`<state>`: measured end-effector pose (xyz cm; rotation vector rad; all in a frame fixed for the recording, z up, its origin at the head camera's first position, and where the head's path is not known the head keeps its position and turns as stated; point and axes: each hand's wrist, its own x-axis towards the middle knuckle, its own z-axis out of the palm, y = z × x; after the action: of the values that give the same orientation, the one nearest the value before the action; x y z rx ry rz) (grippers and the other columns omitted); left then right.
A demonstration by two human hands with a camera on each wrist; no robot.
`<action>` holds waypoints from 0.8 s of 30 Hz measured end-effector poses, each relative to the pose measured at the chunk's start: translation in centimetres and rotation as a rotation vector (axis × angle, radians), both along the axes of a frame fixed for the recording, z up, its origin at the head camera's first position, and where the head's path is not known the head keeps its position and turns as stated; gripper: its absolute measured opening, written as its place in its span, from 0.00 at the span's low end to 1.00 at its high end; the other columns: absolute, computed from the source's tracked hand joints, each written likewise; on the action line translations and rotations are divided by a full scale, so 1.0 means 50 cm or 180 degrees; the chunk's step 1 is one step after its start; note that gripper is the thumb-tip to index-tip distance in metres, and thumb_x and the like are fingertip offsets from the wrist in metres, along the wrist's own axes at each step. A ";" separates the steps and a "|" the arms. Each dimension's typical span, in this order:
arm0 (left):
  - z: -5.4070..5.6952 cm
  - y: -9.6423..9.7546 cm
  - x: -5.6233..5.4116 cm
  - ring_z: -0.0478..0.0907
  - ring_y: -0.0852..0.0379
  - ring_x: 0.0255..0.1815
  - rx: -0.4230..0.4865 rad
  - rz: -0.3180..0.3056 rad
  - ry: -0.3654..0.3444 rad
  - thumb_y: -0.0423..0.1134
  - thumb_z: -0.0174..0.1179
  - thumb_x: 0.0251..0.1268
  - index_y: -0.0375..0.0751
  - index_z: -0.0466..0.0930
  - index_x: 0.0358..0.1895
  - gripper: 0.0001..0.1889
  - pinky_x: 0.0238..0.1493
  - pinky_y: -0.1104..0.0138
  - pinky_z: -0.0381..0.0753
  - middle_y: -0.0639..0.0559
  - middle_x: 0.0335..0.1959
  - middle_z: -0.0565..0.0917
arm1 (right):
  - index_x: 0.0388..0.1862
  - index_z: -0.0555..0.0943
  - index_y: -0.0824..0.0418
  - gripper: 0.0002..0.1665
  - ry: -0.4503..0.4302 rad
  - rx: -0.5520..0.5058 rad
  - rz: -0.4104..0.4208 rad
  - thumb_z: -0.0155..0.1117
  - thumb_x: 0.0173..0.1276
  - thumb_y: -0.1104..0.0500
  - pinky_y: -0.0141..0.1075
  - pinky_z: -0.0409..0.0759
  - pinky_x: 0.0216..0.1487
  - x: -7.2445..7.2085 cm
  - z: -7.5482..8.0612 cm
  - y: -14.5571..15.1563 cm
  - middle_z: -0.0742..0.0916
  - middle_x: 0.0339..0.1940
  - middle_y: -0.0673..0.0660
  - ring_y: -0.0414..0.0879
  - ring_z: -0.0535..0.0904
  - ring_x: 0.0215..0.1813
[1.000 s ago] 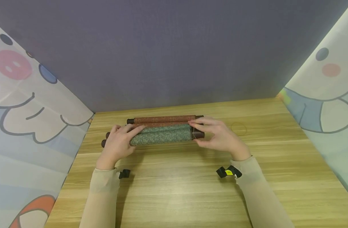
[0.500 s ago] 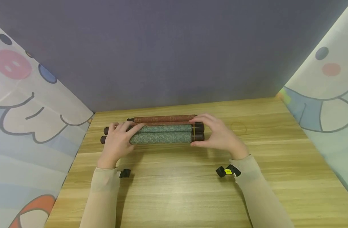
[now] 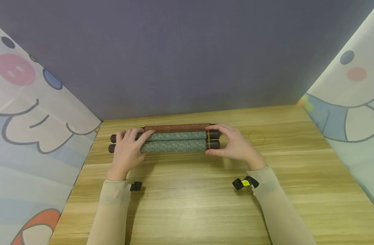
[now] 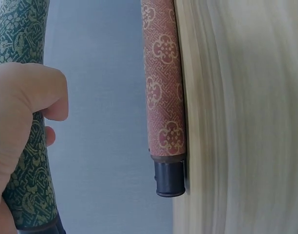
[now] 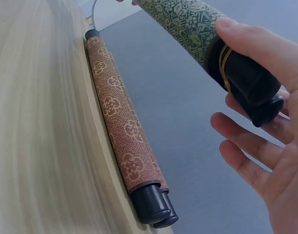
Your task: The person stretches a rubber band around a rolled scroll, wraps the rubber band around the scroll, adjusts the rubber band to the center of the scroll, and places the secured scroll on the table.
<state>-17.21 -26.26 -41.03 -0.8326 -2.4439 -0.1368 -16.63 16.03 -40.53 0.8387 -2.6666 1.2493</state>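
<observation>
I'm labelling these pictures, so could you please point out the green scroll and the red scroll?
Green scroll (image 3: pixel 173 146), head view, patterned middle of its nearer roll.
Red scroll (image 5: pixel 118 109), right wrist view, middle of its patterned side.

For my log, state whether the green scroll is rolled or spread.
Rolled: the green scroll forms two adjacent rolls, with a yellow band around their dark right ends.

Worktop (image 3: pixel 187 199): yellow-brown, wood-grained, streaks running side to side. Backdrop (image 3: pixel 187 58): plain, dark grey, upright along the worktop's far edge. Left panel (image 3: pixel 31 136): whitish, cartoon print, along the left edge; bears a pink oval (image 3: pixel 15 64) with two pale spots, an orange-red band (image 3: pixel 44 217) lower down. Right panel (image 3: pixel 355 112): similar print, along the right edge; pale-blue patch (image 3: pixel 330 119).
</observation>
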 end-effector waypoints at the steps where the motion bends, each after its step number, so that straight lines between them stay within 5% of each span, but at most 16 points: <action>1: -0.001 0.001 -0.001 0.79 0.33 0.53 0.0024 -0.0001 0.0009 0.23 0.81 0.40 0.52 0.79 0.74 0.49 0.59 0.34 0.67 0.36 0.59 0.80 | 0.78 0.79 0.47 0.50 -0.0005 -0.0015 0.0006 0.89 0.58 0.40 0.69 0.76 0.69 -0.002 -0.002 0.001 0.84 0.71 0.53 0.60 0.81 0.71; 9: -0.009 0.008 -0.003 0.78 0.31 0.55 0.0205 -0.0095 -0.0098 0.36 0.95 0.32 0.51 0.82 0.72 0.52 0.61 0.32 0.68 0.34 0.58 0.80 | 0.76 0.81 0.53 0.49 0.0013 -0.0150 0.0059 0.92 0.56 0.47 0.66 0.81 0.66 -0.011 -0.014 0.003 0.86 0.69 0.56 0.61 0.84 0.67; 14: -0.010 0.011 -0.003 0.78 0.32 0.56 0.0221 -0.0131 -0.0177 0.39 0.96 0.31 0.51 0.82 0.72 0.53 0.63 0.33 0.71 0.34 0.60 0.80 | 0.75 0.82 0.56 0.49 0.0028 -0.0278 0.0114 0.93 0.54 0.53 0.62 0.80 0.70 -0.012 -0.014 0.005 0.85 0.70 0.57 0.60 0.82 0.68; 24: -0.014 0.011 -0.005 0.79 0.32 0.56 0.0218 -0.0161 -0.0121 0.40 0.95 0.32 0.52 0.82 0.72 0.52 0.60 0.33 0.72 0.35 0.59 0.80 | 0.73 0.83 0.57 0.42 0.0210 -0.0408 0.0244 0.89 0.60 0.57 0.65 0.82 0.63 -0.016 -0.012 0.018 0.86 0.69 0.57 0.55 0.84 0.62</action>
<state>-17.45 -25.69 -41.72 -0.8692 -2.4399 -0.2559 -17.44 16.95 -41.12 0.9538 -2.4952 1.3675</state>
